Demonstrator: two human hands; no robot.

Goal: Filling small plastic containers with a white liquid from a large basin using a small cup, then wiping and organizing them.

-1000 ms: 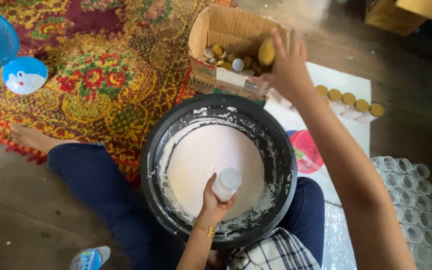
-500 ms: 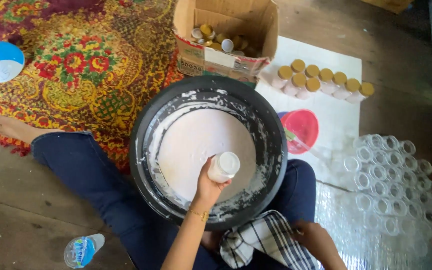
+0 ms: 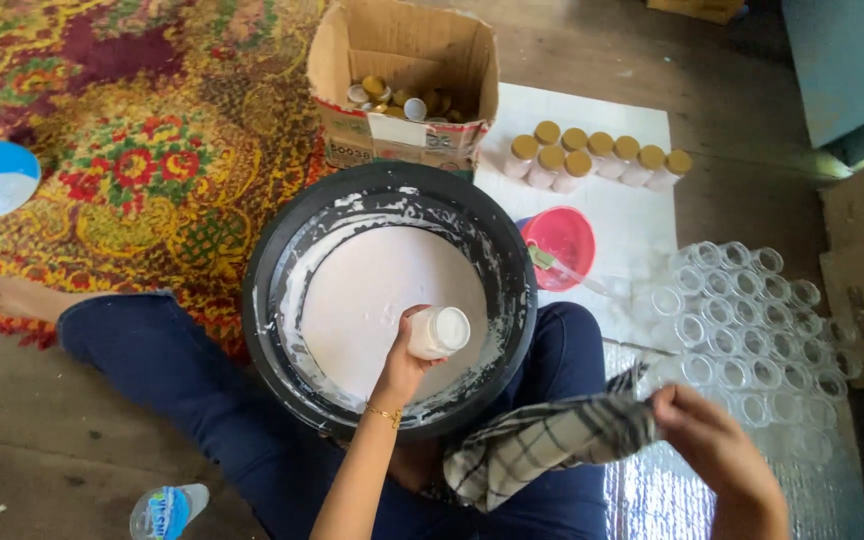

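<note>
L hand (image 3: pixel 404 365) grip closed round small white jar (image 3: pixel 439 332), open mouth up, looks filled w/ white stuff, no lid on. Held over black tub (image 3: pixel 282 250), just above the white cream surface (image 3: pixel 372 300). R hand (image 3: pixel 717 450) grip pinched on checked cloth (image 3: pixel 542 445), low and to the right of L grip, over the lap; cloth apart from jar, not touching.

Progress, judging from layout:
- Done: row of gold-capped jars (image 3: pixel 597 155) lined up on white sheet (image 3: pixel 632 215), well beyond L grip, up-right. Roughly ten, exact count unclear.
- In hand: one jar filled, uncapped, prob. unwiped.
- Left: big batch of empty clear jars (image 3: pixel 752 320) right of L grip, just above R grip. Way more empties than finished. Tub still holds plenty of cream, walls smeared.
- Caps: cardboard box (image 3: pixel 402 70) beyond tub, loose lids inside.
- Pink bowl (image 3: pixel 562 245) w/ utensil just right of tub rim.

Est. early stage, maybe a fifth done.
</note>
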